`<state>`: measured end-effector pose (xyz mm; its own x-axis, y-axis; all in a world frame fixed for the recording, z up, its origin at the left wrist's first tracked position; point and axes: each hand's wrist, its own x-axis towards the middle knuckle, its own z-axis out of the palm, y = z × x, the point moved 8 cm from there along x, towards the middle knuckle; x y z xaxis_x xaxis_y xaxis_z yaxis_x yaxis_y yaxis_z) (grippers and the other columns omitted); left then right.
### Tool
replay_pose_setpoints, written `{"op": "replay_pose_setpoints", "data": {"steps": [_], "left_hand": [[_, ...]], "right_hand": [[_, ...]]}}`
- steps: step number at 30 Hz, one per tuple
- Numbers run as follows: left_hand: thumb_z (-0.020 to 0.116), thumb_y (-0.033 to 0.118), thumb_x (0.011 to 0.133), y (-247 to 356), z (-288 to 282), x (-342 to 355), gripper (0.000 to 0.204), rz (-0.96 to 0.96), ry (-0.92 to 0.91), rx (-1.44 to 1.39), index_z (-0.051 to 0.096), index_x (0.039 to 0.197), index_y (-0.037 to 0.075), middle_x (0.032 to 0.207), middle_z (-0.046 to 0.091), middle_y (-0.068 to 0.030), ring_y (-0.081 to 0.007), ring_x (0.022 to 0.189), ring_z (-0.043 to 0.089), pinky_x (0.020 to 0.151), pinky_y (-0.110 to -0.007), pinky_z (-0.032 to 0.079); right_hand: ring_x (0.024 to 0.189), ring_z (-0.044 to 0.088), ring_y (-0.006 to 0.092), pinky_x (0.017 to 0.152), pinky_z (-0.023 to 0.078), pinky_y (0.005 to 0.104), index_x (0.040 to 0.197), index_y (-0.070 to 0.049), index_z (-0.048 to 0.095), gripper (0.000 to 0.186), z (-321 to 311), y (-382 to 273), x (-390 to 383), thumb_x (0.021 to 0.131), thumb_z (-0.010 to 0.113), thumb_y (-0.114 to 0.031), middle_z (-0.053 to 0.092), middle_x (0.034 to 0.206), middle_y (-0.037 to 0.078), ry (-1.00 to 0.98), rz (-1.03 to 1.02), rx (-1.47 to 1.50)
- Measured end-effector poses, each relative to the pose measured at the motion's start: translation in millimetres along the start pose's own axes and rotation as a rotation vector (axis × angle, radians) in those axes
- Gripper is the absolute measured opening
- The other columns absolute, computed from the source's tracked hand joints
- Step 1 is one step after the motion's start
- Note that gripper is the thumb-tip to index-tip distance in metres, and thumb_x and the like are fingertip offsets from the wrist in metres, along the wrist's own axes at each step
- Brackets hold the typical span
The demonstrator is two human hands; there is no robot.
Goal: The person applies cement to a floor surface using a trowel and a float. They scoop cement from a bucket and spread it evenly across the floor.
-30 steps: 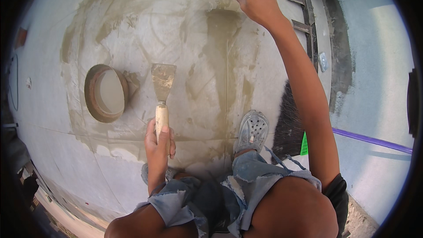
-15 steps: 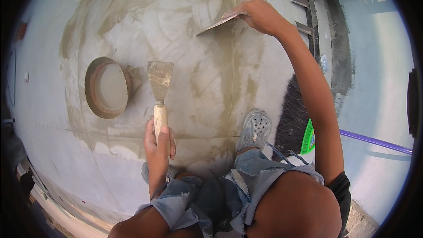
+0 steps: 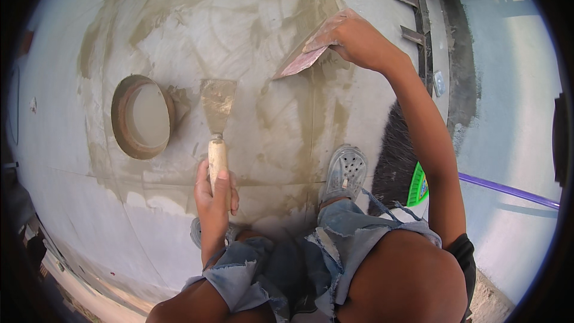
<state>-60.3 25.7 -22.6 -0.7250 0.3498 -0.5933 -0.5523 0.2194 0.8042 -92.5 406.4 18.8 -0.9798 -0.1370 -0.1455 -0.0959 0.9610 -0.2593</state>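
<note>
My left hand [image 3: 213, 197] is wrapped round the wooden handle of a putty knife [image 3: 217, 103], whose wide, smeared blade points away from me over the floor. Farther out, my right hand [image 3: 357, 37] grips a thin flat spreader [image 3: 302, 64], its pinkish face partly turned into view. The spreader's lower edge is at the floor, along a grey-brown smear; my fingers cover its upper part. To the left of the putty knife stands a round bowl [image 3: 118, 124] with pale grey, wet-looking filler in it. Streaks of filler [image 3: 179, 170] coat the tiled floor around it.
Beside my right shoe [image 3: 347, 173] lies a broom with dark bristles [image 3: 393, 158], a green head [image 3: 417, 186] and a purple handle [image 3: 508, 189]. A dark metal frame [image 3: 426, 54] runs along the pale blue wall [image 3: 508, 113] at the right.
My right hand has drawn the spreader a little toward me, and the tool has tilted so that more of its face shows. My left hand with the putty knife has barely moved.
</note>
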Motion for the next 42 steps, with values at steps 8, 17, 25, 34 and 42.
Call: {"op": "replay_pose_setpoints", "data": {"steps": [8,17,25,34,42], "left_hand": [[0.062,0.038,0.109,-5.0,1.1,4.1,0.048,0.007,-0.006,-0.029,0.052,0.139,0.002,0.086,0.058,-0.0034,-0.0055,0.049,0.046,0.040,-0.023,0.033],[0.061,0.035,0.110,-6.5,1.8,4.2,0.047,-0.016,-0.014,0.005,0.052,0.140,0.001,0.084,0.057,-0.0029,-0.0063,0.050,0.046,0.043,-0.024,0.034],[0.062,0.037,0.109,-8.3,6.5,9.0,0.049,-0.069,-0.060,0.036,0.052,0.140,0.001,0.087,0.059,-0.0033,-0.0055,0.051,0.047,0.043,-0.023,0.036],[0.060,0.025,0.111,-9.9,4.2,8.1,0.039,-0.078,-0.033,-0.001,0.053,0.139,-0.001,0.073,0.054,0.0010,-0.0056,0.050,0.046,0.044,-0.024,0.035],[0.061,0.026,0.111,-10.5,6.0,8.7,0.040,-0.083,-0.057,0.001,0.053,0.140,-0.001,0.072,0.054,0.0010,-0.0059,0.050,0.046,0.044,-0.025,0.034]], "right_hand": [[0.127,0.064,0.0222,0.116,0.041,0.0406,0.123,-0.026,0.083,0.054,6.3,-3.7,-21.4,0.084,0.066,0.007,0.078,0.125,-0.003,0.091,-0.027,-0.019],[0.115,0.069,0.0258,0.106,0.049,0.0404,0.132,-0.011,0.074,0.036,-35.0,-15.3,-81.5,0.097,0.069,-0.004,0.078,0.118,0.007,0.137,0.347,0.225],[0.103,0.072,0.0218,0.093,0.055,0.0374,0.136,0.003,0.065,0.040,-1.3,109.1,-167.9,0.102,0.071,-0.018,0.075,0.122,0.017,0.609,0.751,0.566],[0.120,0.066,0.0189,0.106,0.051,0.0345,0.152,0.006,0.053,0.059,69.3,96.7,-145.9,0.102,0.073,-0.019,0.070,0.136,0.013,0.324,0.669,0.896],[0.126,0.063,0.0190,0.111,0.048,0.0350,0.154,0.006,0.051,0.060,77.0,88.5,-156.2,0.104,0.072,-0.020,0.067,0.141,0.014,0.323,0.756,0.975]]}}
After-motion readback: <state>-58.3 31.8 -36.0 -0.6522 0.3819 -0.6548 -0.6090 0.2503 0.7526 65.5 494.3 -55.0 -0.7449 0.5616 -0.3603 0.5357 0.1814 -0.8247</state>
